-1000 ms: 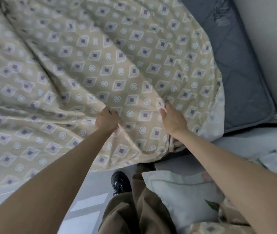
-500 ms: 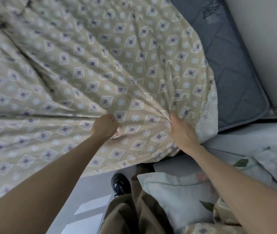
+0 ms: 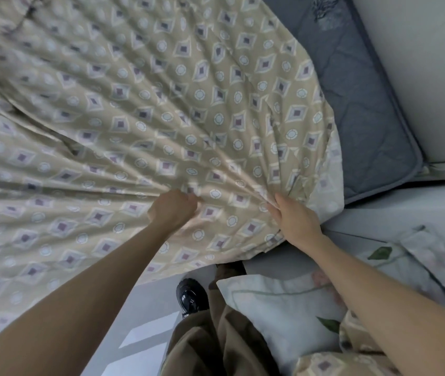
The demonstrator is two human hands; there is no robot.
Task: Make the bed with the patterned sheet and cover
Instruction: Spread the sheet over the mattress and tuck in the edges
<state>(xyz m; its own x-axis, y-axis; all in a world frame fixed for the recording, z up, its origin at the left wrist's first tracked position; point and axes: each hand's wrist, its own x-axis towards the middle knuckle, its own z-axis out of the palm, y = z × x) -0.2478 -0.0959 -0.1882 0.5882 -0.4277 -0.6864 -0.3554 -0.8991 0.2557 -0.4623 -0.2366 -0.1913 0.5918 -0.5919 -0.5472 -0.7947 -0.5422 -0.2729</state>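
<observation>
Spreading looks to be the step in hand: the left hand (image 3: pixel 172 210) is fisted in the patterned sheet (image 3: pixel 161 104), which fans out toward 10 o'clock, and the right hand (image 3: pixel 294 221) pinches a fold near its corner. Next, I'd judge, that corner needs drawing toward 2 o'clock over the bare mattress (image 3: pixel 365 118). A pillow (image 3: pixel 270 308) crowds 5 o'clock.

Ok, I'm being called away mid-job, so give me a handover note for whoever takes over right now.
Left hand grips a bunch of the patterned sheet; right hand pinches it near its right corner.
The sheet lies creased over most of the blue mattress, whose right strip is bare.
Floral pillow lies beside the person's legs, under the right arm.
Done: sheet partly spread. Left: cover the bare strip, smooth, add pillow and cover.
</observation>
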